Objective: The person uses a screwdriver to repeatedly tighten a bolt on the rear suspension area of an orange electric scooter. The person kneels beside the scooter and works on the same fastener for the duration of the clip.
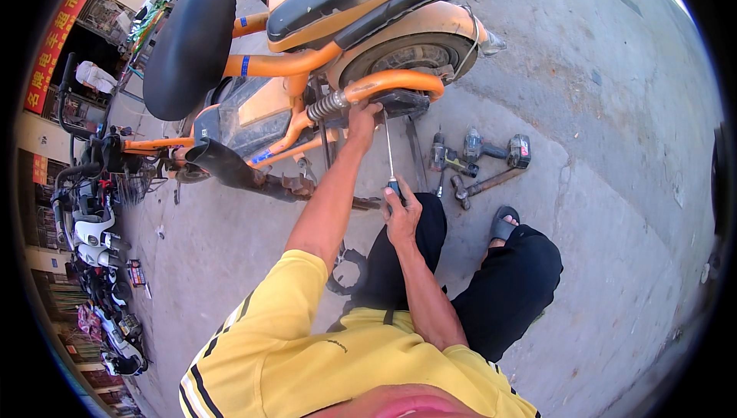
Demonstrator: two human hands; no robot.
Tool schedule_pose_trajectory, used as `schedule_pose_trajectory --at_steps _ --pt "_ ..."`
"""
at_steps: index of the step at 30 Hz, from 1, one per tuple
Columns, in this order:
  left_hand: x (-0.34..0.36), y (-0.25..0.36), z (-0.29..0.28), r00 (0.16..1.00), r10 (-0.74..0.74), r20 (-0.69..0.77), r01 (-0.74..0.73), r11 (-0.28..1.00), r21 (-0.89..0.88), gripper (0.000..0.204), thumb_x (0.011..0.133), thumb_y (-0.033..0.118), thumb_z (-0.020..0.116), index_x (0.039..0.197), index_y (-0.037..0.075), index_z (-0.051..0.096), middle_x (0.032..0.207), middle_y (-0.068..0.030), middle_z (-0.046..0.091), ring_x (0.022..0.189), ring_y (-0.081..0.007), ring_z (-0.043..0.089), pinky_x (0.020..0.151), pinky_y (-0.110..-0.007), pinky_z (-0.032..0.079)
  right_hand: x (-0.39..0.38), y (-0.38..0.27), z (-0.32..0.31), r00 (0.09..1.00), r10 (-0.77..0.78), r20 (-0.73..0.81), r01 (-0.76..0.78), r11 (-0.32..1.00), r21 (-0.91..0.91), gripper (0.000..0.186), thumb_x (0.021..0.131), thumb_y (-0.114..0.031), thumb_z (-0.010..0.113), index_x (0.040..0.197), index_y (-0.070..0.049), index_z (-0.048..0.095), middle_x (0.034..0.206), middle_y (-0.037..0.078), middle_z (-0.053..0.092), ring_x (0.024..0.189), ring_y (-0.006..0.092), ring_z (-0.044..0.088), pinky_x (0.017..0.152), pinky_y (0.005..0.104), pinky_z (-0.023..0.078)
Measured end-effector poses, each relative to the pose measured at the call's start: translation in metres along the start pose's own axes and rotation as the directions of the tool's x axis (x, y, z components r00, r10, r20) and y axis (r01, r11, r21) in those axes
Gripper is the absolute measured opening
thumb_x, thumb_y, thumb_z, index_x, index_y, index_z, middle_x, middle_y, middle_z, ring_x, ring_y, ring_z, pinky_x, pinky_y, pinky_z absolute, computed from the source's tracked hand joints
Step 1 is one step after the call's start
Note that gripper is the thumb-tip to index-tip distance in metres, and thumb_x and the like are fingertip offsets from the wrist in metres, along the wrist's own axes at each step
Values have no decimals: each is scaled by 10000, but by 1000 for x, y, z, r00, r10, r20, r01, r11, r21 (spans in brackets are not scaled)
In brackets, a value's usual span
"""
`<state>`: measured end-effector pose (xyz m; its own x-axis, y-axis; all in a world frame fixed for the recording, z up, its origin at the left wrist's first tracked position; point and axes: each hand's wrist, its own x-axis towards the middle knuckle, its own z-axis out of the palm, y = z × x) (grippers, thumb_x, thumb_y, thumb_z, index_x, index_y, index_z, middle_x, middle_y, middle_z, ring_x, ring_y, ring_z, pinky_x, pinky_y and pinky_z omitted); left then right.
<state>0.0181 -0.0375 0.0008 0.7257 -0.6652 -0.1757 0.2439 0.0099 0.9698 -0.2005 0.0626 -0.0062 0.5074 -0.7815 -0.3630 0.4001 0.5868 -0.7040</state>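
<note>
Presently, the right hand (402, 218) is gripping, closed around, the dark-handled, steel-shafted screwdriver (390, 145); the left hand (361, 122) is half-curling, hold unclear, at the lower edge of the orange, tubular-framed scooter (303, 61). Keeping the screwdriver straight is likely preventing slips.

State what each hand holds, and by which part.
The right hand holds a screwdriver by its dark handle. The left hand is at the orange scooter; whether it grips anything cannot be told.
</note>
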Motion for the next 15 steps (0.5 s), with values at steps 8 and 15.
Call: schedule_pose_trajectory --at_steps 8,15 --pt "6 -5 -8 996 40 83 -39 999 -12 557 874 -29 602 1428 3 553 1043 -78 659 806 -172 639 689 -273 499 3 7 -4 999 -48 6 49 996 -74 437 961 -137 721 1364 14 642 822 -6 613 604 50 491 513 227 390" --pt "-2 5 5 995 -11 103 16 999 -49 506 910 -84 520 1412 -25 498 1096 -121 622 866 -212 659 781 -340 572 5 4 -6 999 -44 -21 42 993 -108 468 945 -187 752 1364 -4 653 769 -33 577 587 46 469 518 223 377"
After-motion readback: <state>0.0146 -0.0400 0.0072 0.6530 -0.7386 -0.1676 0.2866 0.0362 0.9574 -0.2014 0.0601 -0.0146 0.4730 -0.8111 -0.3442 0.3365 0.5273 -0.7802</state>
